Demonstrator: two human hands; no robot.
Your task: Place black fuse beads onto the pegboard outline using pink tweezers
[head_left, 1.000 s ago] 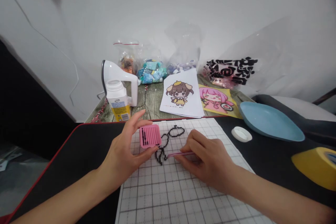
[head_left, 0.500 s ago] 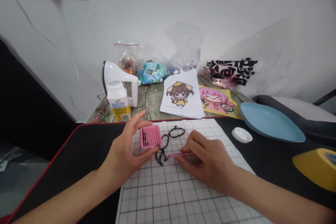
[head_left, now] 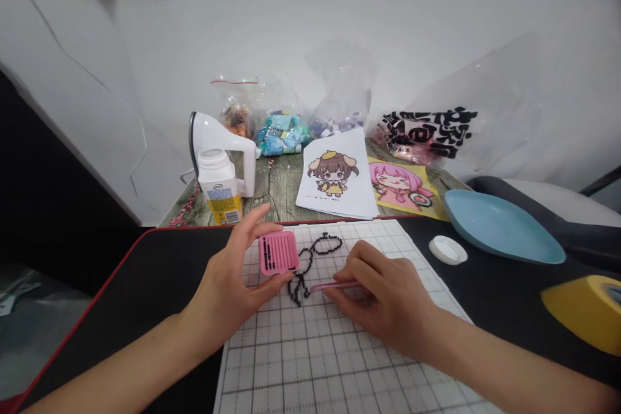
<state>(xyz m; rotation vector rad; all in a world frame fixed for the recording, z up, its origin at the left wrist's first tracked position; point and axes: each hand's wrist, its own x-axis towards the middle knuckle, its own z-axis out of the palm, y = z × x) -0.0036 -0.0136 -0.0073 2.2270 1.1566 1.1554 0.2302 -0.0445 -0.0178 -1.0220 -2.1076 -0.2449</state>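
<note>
From my seat I see the black mat (head_left: 145, 284) filling the near table, and on it the gridded pegboard (head_left: 339, 349) that runs from the middle toward me. Beyond the mat lie the printed pattern sheet (head_left: 337, 174) and a pink-haired picture (head_left: 400, 184), with the white iron (head_left: 218, 142) and a white bottle (head_left: 217, 189) off to the left. On the right sit the blue dish (head_left: 502, 229), a yellow tape roll (head_left: 585, 310) and a small white cap (head_left: 447, 250).

My left hand (head_left: 228, 291) is curled around the pink bead tray (head_left: 278, 253), thumb under its near edge and fingers on its far edge, holding it tilted just above the pegboard. My right hand (head_left: 388, 301) pinches the pink tweezers (head_left: 332, 285), whose tips point left and meet the black bead outline (head_left: 310, 265). That outline lies on the pegboard between my two hands, just right of the tray and touching the tweezer tips.
</note>
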